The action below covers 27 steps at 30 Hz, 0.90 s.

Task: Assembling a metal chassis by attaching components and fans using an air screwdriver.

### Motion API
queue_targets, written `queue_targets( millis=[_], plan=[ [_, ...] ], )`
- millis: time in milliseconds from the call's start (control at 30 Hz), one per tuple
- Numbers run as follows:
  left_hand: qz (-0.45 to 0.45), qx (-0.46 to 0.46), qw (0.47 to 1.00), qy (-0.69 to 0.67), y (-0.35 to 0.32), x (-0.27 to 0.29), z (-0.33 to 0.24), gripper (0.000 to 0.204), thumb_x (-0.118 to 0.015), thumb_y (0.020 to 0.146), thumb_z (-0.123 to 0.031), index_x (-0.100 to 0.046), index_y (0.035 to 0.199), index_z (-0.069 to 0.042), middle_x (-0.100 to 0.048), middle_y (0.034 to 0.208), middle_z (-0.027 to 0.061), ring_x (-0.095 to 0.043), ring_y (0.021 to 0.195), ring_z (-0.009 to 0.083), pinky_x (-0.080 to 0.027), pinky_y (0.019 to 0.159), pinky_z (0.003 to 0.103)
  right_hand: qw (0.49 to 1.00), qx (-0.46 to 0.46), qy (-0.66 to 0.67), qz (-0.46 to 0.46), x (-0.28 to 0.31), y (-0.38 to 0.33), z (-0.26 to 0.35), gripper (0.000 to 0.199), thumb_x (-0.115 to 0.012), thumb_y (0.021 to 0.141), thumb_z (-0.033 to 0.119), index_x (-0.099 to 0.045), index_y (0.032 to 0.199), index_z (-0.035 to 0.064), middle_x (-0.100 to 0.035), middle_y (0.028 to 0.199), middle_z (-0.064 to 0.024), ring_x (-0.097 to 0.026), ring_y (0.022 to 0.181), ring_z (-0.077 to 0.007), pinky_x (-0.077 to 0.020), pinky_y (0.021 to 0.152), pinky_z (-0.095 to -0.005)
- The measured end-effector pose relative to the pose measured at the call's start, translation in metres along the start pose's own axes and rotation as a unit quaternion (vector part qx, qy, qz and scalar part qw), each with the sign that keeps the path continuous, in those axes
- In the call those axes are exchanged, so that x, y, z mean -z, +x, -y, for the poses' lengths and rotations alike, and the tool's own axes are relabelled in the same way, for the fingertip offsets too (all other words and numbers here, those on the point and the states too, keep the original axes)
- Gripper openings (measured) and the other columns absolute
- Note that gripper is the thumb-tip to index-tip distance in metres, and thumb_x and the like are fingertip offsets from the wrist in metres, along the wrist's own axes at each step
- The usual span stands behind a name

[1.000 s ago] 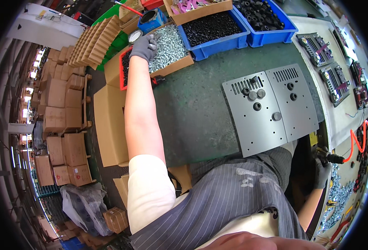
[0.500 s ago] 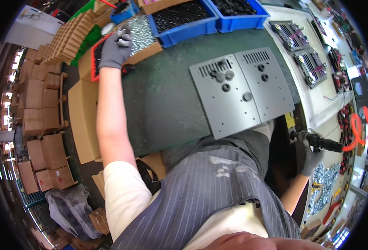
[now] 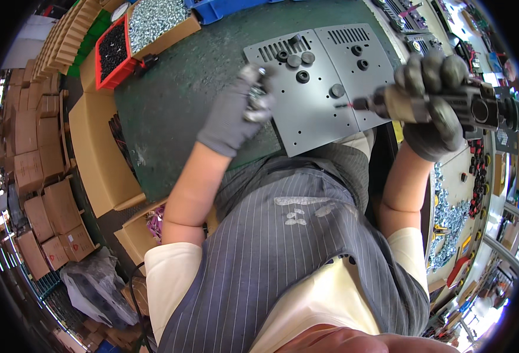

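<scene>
My left hand point(image 3: 236, 115), in a grey glove, is closed on some small shiny screws beside the left edge of a grey metal plate point(image 3: 318, 120). Its fingertips are slightly blurred. My right hand point(image 3: 433, 138), gloved too, grips a black power screwdriver point(image 3: 398, 105) held level over the right side. The bit points left, above a second grey plate point(image 3: 371, 88) that lies against the first. Both plates have slots and small holes. Black round feet point(image 3: 302, 76) and dark round discs point(image 3: 336, 90) rest on them.
A red bin point(image 3: 113, 56) of black screws and a carton of silver screws point(image 3: 156, 20) stand at the far left of the green worktop point(image 3: 183, 88). An open cardboard box point(image 3: 97, 153) is at the left edge. Loose silver hardware point(image 3: 451, 235) lies on the right-hand bench.
My left hand has come from the screw containers toward the plates. My right hand has lifted the screwdriver from the right bench side up to the plates. The view has shifted.
</scene>
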<state>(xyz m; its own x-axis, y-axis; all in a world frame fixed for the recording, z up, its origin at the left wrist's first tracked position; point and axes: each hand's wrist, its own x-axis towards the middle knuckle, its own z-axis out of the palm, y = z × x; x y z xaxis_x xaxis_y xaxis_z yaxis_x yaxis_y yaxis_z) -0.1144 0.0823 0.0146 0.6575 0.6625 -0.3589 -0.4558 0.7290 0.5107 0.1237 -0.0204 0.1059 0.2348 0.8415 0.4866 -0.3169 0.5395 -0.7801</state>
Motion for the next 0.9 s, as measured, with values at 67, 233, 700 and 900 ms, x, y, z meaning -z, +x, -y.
queue_targets(
  millis=[67, 233, 700, 900],
  plan=[
    [0.023, 0.039, 0.999, 0.008, -0.006, -0.007, 0.020, 0.034, -0.050, 0.095, -0.032, -0.055, 0.106, 0.000, -0.049, 0.077, 0.0031, -0.040, 0.055, 0.0059, -0.030, 0.037, 0.015, 0.999, 0.031, 0.030, 0.007, -0.016, 0.010, -0.014, 0.032, -0.059, 0.065, 0.010, -0.038, 0.088, 0.0146, -0.033, 0.080, -0.0007, -0.037, 0.073, -0.0156, -0.0320, 0.069, -0.0306],
    [0.008, 0.095, 0.995, 0.024, -0.011, -0.016, 0.035, 0.040, -0.047, 0.096, -0.036, -0.054, 0.104, 0.003, -0.046, 0.075, 0.0029, -0.038, 0.053, 0.0054, -0.028, 0.037, 0.016, 0.993, 0.054, 0.068, 0.083, -0.033, 0.022, -0.034, 0.030, -0.058, 0.067, 0.010, -0.040, 0.091, 0.0141, -0.034, 0.081, -0.0011, -0.039, 0.075, -0.0155, -0.0332, 0.071, -0.0312],
    [-0.039, 0.087, 0.985, 0.141, -0.010, -0.023, 0.038, 0.041, -0.050, 0.094, -0.040, -0.058, 0.092, 0.001, -0.048, 0.066, 0.0012, -0.039, 0.049, 0.0054, -0.029, 0.038, 0.018, 0.995, 0.062, 0.050, 0.067, -0.034, 0.009, -0.036, 0.029, -0.058, 0.068, 0.006, -0.039, 0.087, 0.0162, -0.036, 0.079, -0.0005, -0.043, 0.072, -0.0149, -0.0371, 0.066, -0.0307],
    [0.051, 0.083, 0.983, 0.153, -0.015, -0.023, 0.034, 0.046, -0.046, 0.095, -0.043, -0.060, 0.100, 0.000, -0.054, 0.069, 0.0020, -0.041, 0.050, 0.0051, -0.032, 0.041, 0.018, 0.988, 0.050, 0.121, -0.082, -0.026, -0.002, -0.032, 0.032, -0.061, 0.068, 0.009, -0.044, 0.095, 0.0128, -0.038, 0.081, -0.0003, -0.040, 0.078, -0.0140, -0.0341, 0.073, -0.0287]
  ],
)
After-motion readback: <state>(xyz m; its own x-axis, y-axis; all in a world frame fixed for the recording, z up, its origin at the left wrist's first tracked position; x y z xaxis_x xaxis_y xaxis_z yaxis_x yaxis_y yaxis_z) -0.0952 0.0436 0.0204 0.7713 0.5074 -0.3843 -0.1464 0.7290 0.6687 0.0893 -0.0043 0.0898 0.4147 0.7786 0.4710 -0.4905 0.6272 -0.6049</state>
